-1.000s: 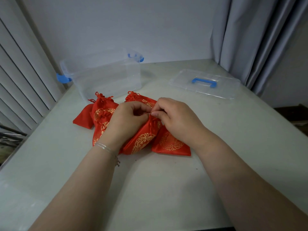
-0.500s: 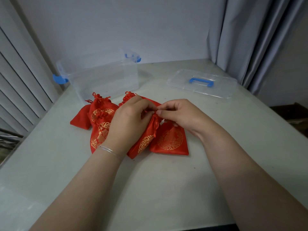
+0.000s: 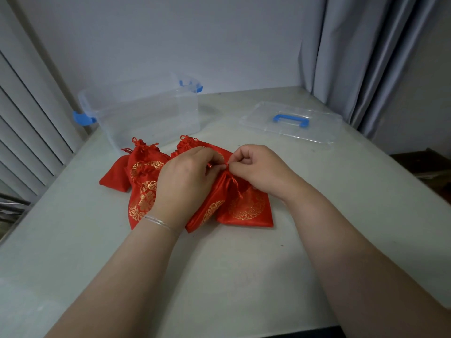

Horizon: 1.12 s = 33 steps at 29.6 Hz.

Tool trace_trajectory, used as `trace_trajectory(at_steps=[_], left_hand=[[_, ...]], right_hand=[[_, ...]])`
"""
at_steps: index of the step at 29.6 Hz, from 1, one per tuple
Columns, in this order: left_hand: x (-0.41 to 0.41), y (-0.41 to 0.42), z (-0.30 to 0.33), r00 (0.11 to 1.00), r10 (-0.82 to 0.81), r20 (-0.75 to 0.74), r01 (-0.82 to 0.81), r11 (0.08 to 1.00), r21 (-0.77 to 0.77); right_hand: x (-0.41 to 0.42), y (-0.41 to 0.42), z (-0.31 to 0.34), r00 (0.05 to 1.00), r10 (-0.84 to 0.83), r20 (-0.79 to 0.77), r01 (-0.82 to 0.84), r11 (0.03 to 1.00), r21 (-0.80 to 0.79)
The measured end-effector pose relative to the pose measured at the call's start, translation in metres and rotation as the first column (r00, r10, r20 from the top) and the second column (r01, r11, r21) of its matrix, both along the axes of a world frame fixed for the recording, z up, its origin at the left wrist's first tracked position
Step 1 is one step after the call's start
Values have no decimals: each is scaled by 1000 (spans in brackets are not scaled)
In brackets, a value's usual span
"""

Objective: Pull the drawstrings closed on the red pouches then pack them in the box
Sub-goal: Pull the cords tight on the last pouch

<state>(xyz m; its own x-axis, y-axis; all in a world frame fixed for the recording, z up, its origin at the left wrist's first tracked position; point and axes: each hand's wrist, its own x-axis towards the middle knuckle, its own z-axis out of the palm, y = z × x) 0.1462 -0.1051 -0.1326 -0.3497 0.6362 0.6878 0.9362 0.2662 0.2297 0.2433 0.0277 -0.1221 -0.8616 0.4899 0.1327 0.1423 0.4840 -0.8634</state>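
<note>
Red satin pouch with gold print (image 3: 214,203) lies between left hand (image 3: 185,181) and right hand (image 3: 256,167), both pinching its thin red drawstrings (image 3: 225,165) at the gathered neck, probably to cinch it.

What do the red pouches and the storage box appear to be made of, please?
The red pouches look like glossy satin-type fabric: they show a sheen, soft folds and gold patterning, printed or woven, I cannot tell which. The storage box looks like clear rigid plastic: the wall shows through it, with opaque blue latches.

Left hand (image 3: 185,181) and right hand (image 3: 256,167) pinch drawstring (image 3: 230,181) at pouch (image 3: 212,206) neck; clear box (image 3: 146,113) beyond left hand.
</note>
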Motion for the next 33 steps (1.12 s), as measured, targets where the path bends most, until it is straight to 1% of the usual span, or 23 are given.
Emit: trace_trajectory(at_steps=[3,7,10,14,17,19,21,22,23,24,25,27,28,29,31,33], left_hand=[[1,1,0,1000,20,-10,-20,1000,4],[1,1,-1,999,35,-18,-35,999,-23],[-1,2,-2,999,14,-32,-15,999,-45],[-7,2,-1,999,-29,-12,29,998,-54],[-9,-2,1,999,-38,21,39,998,-55],[-12,-4,2,999,-36,35,38,998,-55],[-15,-7,4,999,-14,52,16,999,-48],[-17,-9,5,998,-1,60,3,999,-40],[-19,-10,6,997,15,70,-13,1000,-28],[-21,-12,7,996,32,81,-31,999,-16],[-21,-13,8,994,45,97,-44,999,-5],[-20,-15,10,988,52,148,-53,999,2],[-19,-15,11,983,52,175,-54,999,5],[-19,-15,12,978,51,201,-55,998,13],[-20,-17,13,960,56,274,-64,998,22],[-24,-18,13,932,70,357,-63,998,-32]], right_hand=[[-3,2,-4,998,-56,0,55,990,129],[-2,3,-5,998,-63,-20,65,986,152],[-2,2,-6,999,-32,-21,36,977,212],[-1,0,-8,1000,-7,-3,7,930,369],[-4,-2,-9,999,-21,-43,38,899,436],[-6,-5,-11,995,-49,-82,80,898,433],[-6,-9,-13,990,-85,-114,122,922,369],[-5,-10,-13,984,-136,-119,169,924,344],[-4,-8,-13,971,-222,-88,238,909,343],[-2,-6,-11,945,-327,-5,305,878,368],[0,-2,-9,900,-422,113,343,843,413],[3,1,-7,793,-519,320,325,804,499],[3,0,-7,763,-515,391,282,809,516],[3,-1,-9,755,-481,446,228,830,509],[0,-3,-14,769,-374,518,119,881,459],[-2,2,-18,790,-286,542,34,904,427]])
